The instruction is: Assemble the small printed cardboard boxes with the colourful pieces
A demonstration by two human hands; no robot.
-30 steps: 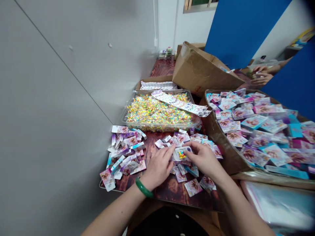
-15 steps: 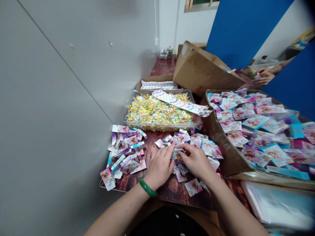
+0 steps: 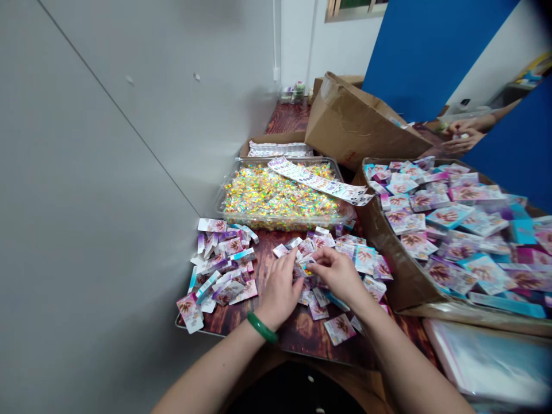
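Between my two hands is a small printed carton [image 3: 303,261] with an opening toward me. My left hand [image 3: 279,290], a green bangle on its wrist, grips the carton from its left side, fingers partly hidden. A clear sachet of colourful pieces [image 3: 307,269] shows at the carton's opening. My right hand [image 3: 342,276] has its thumb and forefinger bent at the sachet; how firmly they pinch it is hard to see. Around both hands lie several small flat cartons [image 3: 340,329] on the dark wood-patterned table [image 3: 297,339].
Behind my hands stands a clear plastic tray [image 3: 284,219] of colourful sachets, with a printed strip [image 3: 319,179] across it. A pile of cartons [image 3: 222,261] lies left. At right are a cardboard box [image 3: 379,247] full of cartons and clear bags [image 3: 495,362]. A co-worker's hands [image 3: 463,135] show beyond.
The fingers of my right hand have lifted and drawn slightly back from the carton. My left fingers have shifted a little left. The sachet's colourful pieces sit slightly higher and further left.
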